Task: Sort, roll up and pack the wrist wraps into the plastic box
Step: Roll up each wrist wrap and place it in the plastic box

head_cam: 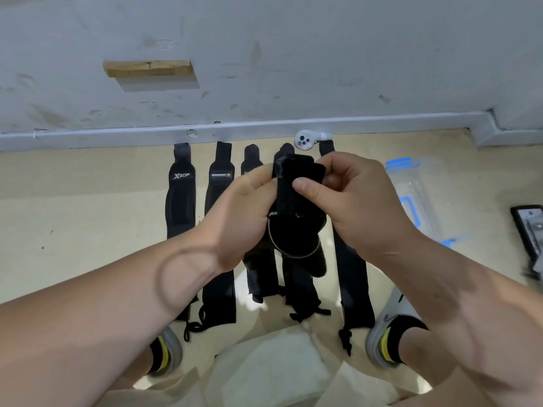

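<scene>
Both hands up over the floor, gripping one black wrist wrap [296, 201] between them: left hand [249, 212] clamps its left edge, right hand [352, 201] pinches the top flap, thumb across the front. A loop of the wrap hangs below the hands. Five more wraps lie flat on the floor [88, 230] in a row, running near to far; the leftmost wrap [179, 198] reads XTEP. Clear plastic box [420, 195] with blue clips sits right of the row. White controller [305, 140] at the far wall.
</scene>
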